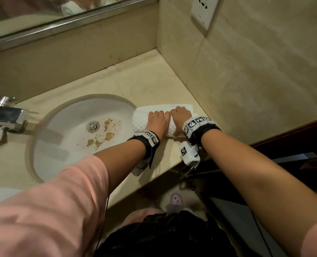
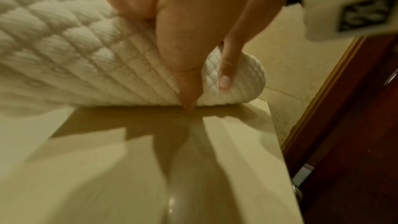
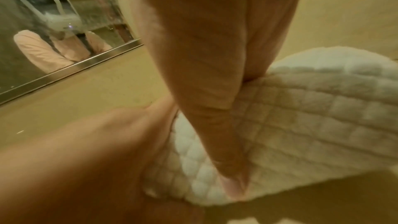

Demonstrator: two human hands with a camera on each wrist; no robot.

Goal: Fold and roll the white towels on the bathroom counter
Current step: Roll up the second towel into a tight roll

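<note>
the white quilted towel (image 1: 140, 121) lay partly rolled on the beige counter (image 1: 117, 80), just right of the sink (image 1: 70, 117) and near the corner wall. its rolled part faced the counter's front edge; a flat unrolled strip extended behind it.

A beige stone counter (image 1: 150, 84) with an inset sink (image 1: 65, 130) carries a partly rolled white towel (image 1: 139, 123) beside the basin.

Counter (image 1: 144, 82) open behind; wall (image 1: 256, 71) blocks right.
</note>
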